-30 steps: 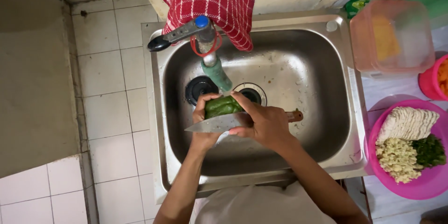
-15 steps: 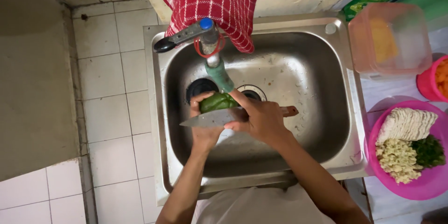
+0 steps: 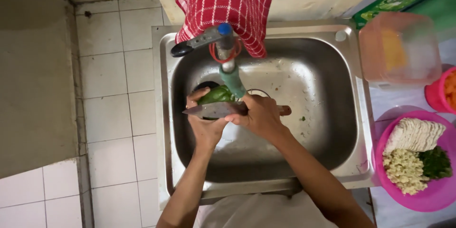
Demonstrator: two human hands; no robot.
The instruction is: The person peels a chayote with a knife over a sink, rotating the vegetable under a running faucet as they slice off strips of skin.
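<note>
Two hands work together over the middle of the steel sink [image 3: 354, 114], just in front of the tap. Left hand [image 3: 205, 122] cups a green pepper [image 3: 216, 95] from below, fingers closed around its underside. Right hand [image 3: 259, 116] is clamped on a knife [image 3: 213, 110], wooden handle end poking out past the palm toward the sink's right side, flat grey blade lying across the pepper and touching the left fingers. Pepper sits right under the green spout of the tap [image 3: 227, 52], above the dark drain hole; cannot tell if water is running.

Pepper judged light, hollow, firm-skinned and likely wet and slippery; best held cupped around the body, fingertips kept off the blade line. Knife is stiff, sharp, held at the handle.

Outward: a red-and-white checked cloth [image 3: 228, 0] hangs over the sink's back edge behind the tap. Right of the sink, a clear plastic container [image 3: 399, 52] stands near the back corner, a pink bowl [image 3: 427, 199] with pale sliced pieces, chopped bits and greens near the front. White floor tiles [image 3: 118, 90] lie left of the sink.
</note>
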